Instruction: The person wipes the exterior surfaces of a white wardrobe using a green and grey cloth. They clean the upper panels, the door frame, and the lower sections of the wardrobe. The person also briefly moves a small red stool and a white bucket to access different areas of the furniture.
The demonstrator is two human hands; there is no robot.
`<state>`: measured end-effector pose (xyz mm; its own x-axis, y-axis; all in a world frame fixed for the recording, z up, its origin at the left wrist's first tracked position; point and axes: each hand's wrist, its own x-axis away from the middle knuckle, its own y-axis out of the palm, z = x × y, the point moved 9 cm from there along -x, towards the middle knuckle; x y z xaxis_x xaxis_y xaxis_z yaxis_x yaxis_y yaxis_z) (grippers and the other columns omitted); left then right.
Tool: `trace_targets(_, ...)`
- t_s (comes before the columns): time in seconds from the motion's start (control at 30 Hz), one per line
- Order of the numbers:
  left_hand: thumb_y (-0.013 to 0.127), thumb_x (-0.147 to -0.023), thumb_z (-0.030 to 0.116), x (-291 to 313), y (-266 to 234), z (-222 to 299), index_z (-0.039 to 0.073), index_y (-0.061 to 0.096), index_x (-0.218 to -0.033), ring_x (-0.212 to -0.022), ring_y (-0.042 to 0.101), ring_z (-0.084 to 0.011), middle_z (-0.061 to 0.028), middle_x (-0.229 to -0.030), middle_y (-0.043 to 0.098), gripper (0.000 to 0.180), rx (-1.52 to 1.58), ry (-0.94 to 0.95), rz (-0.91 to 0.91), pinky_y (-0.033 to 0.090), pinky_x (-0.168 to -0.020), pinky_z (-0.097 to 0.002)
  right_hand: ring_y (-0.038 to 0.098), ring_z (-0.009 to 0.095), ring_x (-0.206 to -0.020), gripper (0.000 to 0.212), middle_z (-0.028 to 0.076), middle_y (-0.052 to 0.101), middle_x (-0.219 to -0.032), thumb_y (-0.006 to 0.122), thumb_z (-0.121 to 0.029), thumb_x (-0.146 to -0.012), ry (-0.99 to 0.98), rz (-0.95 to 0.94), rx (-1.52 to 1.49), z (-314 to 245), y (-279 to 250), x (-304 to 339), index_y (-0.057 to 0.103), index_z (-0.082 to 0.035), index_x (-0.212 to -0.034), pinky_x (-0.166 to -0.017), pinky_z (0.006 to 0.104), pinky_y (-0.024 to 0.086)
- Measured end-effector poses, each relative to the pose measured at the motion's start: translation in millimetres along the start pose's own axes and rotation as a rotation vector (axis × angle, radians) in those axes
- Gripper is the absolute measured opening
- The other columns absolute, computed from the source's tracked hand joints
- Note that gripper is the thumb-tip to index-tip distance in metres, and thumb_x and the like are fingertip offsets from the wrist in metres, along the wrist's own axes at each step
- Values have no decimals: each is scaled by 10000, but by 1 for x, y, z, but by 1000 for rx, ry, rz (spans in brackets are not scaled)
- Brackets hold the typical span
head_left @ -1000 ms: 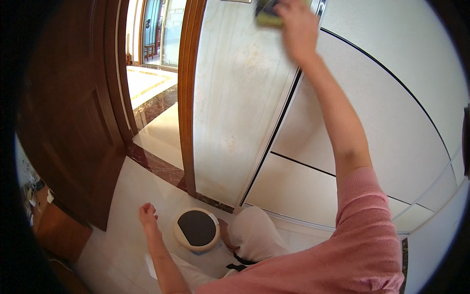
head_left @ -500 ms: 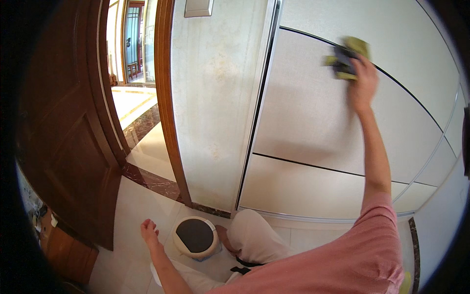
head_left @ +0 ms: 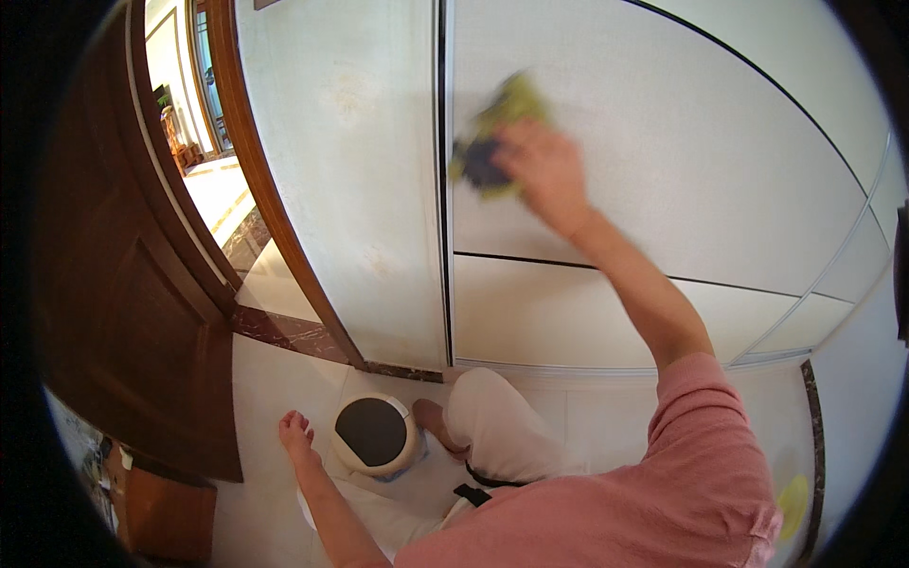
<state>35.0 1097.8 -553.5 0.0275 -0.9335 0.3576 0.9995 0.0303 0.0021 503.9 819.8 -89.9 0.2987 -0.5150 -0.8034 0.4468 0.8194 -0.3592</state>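
Right hand [head_left: 551, 175] grasps yellow-green and dark cloth [head_left: 492, 128] near white door panel's [head_left: 663, 170] left edge, bunched probably for firmer grip; left hand [head_left: 296, 432] loosely curled, seemingly empty, beside round stool [head_left: 371, 432].

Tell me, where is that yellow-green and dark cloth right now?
In the head view, the cloth is in the person's right hand, above the picture's middle, over the pale panel, just right of the dark vertical strip.

A dark brown panelled door [head_left: 142, 284] stands left; a round dark-topped cream bin [head_left: 371, 433] sits near on the tiled floor [head_left: 267, 383].
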Motion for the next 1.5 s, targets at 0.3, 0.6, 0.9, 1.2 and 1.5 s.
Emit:
trace_targets(0.3, 597, -947, 214, 10, -39, 17, 93, 595, -1162, -960, 600, -190, -41, -1061, 633, 247, -195, 86, 125, 477, -802, -347, 621, 336, -1141, 282, 112, 685, -1151, 673, -77, -753, 131, -249, 77, 81, -70, 98, 696, -134, -1028, -894, 464, 489)
trace_targets(0.6, 609, -943, 164, 161, 105, -29, 33, 644, -1125, -871, 643, -199, -78, -946, 662, 227, -507, 525, -538, 506, -823, -326, 574, 416, -1040, 318, 237, 624, -1086, 643, -21, -751, 826, 749, 300, 252, -213, 181, 628, 71, -1055, -945, 483, 439)
trace_targets(0.9, 626, -953, 246, 187, 148, -177, 17, 500, -1419, -1257, 567, -279, -180, -1387, 574, 535, -887, 208, -813, 436, -1036, -384, 575, 255, -1148, 312, 25, 647, -1188, 616, -77, -754, 123, 202, 98, 20, -21, 8, 708, -186, -1032, -900, 433, 436)
trace_targets(1.2, 255, -1025, 546, 145, 143, -203, 56, 571, -1369, -1261, 550, -362, -172, -1342, 614, 676, -844, 35, -635, 364, -1083, -440, 520, 225, -1246, 311, -5, 598, -1289, 626, -74, -764, -265, -119, 9, -2, -1, -28, 670, -196, -1047, -1007, 423, 405)
trace_targets(1.5, 208, -1015, 586, 107, 111, -209, 44, 712, -1182, -1209, 575, -409, -197, -1222, 677, 759, -767, -80, -290, 398, -1047, -461, 524, 349, -1156, 371, 119, 569, -1285, 577, -15, -810, 152, 467, 25, 64, -59, -187, 631, -96, -1168, -943, 460, 419)
